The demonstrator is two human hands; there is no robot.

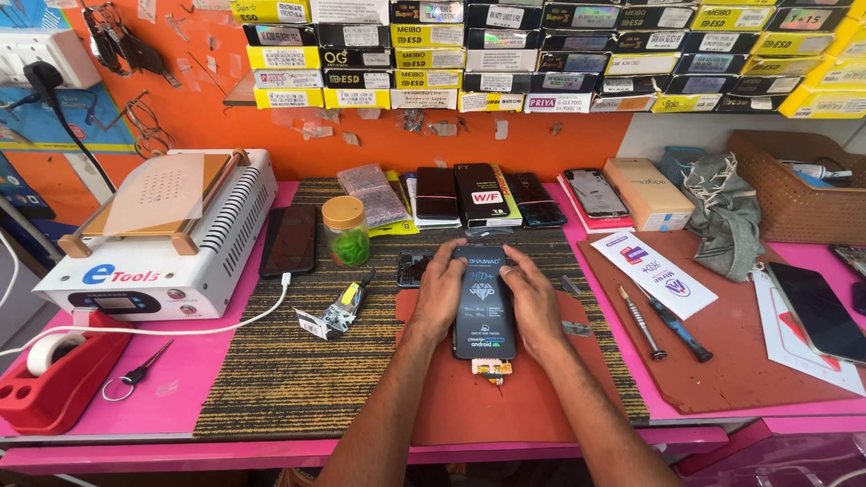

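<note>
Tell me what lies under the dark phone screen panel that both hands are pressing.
Under the screen panel shows a reddish-brown mat on the striped woven mat. A small flex connector sticks out below. The left hand and right hand flank it; anything directly beneath is covered.

Jar [345, 231] left of phone screen [484, 302], screwdriver [665, 323] right

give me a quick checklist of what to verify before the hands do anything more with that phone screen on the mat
1. Both hands on the part: left hand and right hand grip the sides of the phone screen: ok.
2. Screen lies flat on the brown mat: ok.
3. Flex tail at the near end is free, not pinched: ok.
4. Screwdriver lies apart, to the right: ok.
5. Protective film fully seated: cannot tell.
</note>
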